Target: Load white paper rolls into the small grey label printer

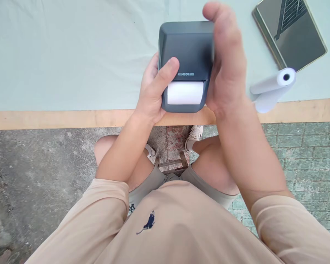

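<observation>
A dark grey-blue label printer marked NIIMBOT is held over the table's near edge. White paper shows in the slot at its near end. My left hand grips the printer's left side, thumb on top and the other fingers mostly hidden beneath. Along its right side lies my right hand, slightly blurred, the palm side against the casing. One raised digit reaches past the far right corner; the other right fingers are partly hidden behind the printer.
A roll of white paper lies partly unrolled at the table's near edge on the right. Behind it is a flat dark glossy device. Pale cloth covers the table, with a bare wooden edge. My knees are below it.
</observation>
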